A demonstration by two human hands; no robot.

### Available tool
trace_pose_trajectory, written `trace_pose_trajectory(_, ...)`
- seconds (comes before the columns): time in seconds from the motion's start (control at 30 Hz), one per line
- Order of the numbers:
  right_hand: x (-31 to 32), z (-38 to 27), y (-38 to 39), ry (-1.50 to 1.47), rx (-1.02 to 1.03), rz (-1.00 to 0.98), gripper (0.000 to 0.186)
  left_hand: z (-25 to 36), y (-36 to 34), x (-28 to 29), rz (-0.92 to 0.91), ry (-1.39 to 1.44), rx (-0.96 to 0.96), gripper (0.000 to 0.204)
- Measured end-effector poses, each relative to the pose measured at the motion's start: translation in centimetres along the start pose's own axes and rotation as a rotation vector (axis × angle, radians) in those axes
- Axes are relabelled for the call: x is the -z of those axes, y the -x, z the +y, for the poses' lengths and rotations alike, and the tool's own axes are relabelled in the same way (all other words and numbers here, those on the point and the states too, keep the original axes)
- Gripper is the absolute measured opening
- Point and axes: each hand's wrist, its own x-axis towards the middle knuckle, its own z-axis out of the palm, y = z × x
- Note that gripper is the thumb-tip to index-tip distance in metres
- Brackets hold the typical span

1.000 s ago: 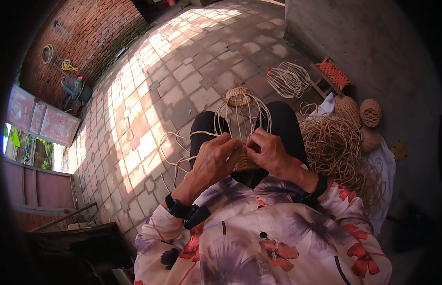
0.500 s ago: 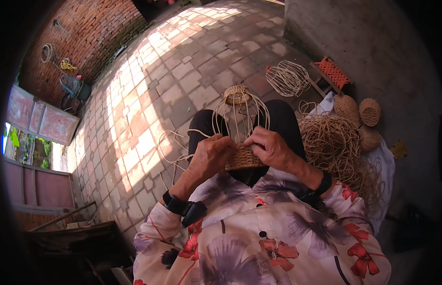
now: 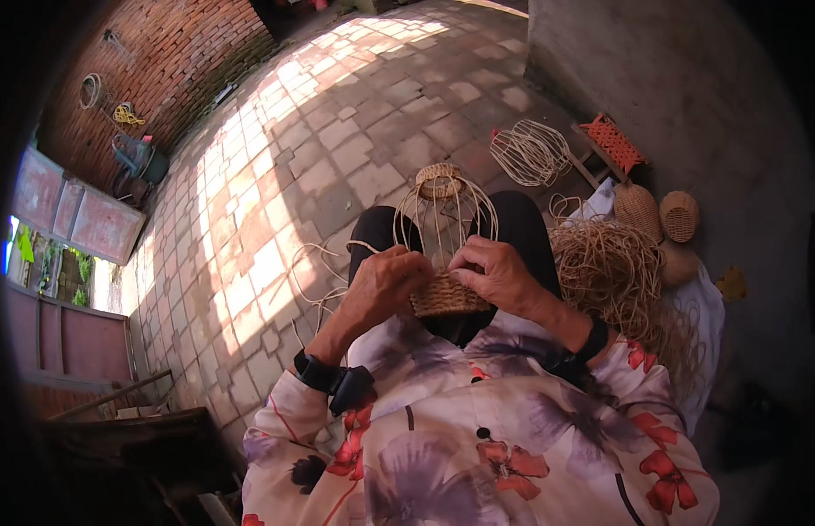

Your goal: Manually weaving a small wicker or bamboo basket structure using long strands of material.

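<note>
A partly woven basket (image 3: 448, 297) sits in my lap between my knees. Its near end is closely woven in tan cord; bare bent ribs arch away from there to a small woven ring (image 3: 440, 181). My left hand (image 3: 385, 282) is closed at the left of the weave, fingertips curled in against the ribs. From behind its knuckles a loose tan cord (image 3: 320, 246) loops out over the paving. My right hand (image 3: 498, 273) is closed on the right of the weave, thumb and finger pinching its upper edge. What lies under the fingertips is partly hidden.
To my right a tangled heap of cord (image 3: 605, 270) lies on white cloth (image 3: 707, 329), beside woven baskets (image 3: 637, 211). Farther off are a bare wire-like frame (image 3: 530, 152) and a stool with an orange woven seat (image 3: 612, 143). Dark boards (image 3: 144, 456) stand at lower left.
Both hands stay at the weave, with the fingers shifting slightly. My right fingertips have moved a little along its edge. The whole view has tilted slightly.
</note>
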Motion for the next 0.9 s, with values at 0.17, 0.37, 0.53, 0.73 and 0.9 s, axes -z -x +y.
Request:
trace_pose_trajectory(0.17,-1.2,-0.6,-0.4,0.152,-0.058,0.068,0.011,0.0,-1.4,0.2,0.096,-0.052,-0.085,0.005)
trace_pose_trajectory(0.37,-1.7,-0.6,-0.4,0.268,-0.13,0.112,0.014,0.3,0.1,-0.9,0.339,-0.03,0.16,0.01)
trace_pose_trajectory(0.53,-1.9,-0.8,-0.5,0.273,-0.105,0.122,0.013,0.6,0.3,-2.2,0.338,0.126,0.158,0.016)
trace_pose_trajectory(0.73,-2.1,-0.6,-0.5,0.291,-0.091,0.114,0.014,-0.2,-1.7,-3.2,0.233,0.063,0.328,0.026)
trace_pose_trajectory(0.9,-1.2,0.5,-0.9,0.168,-0.044,0.039,0.015,0.1,-2.7,-3.7,0.152,-0.364,0.403,0.037)
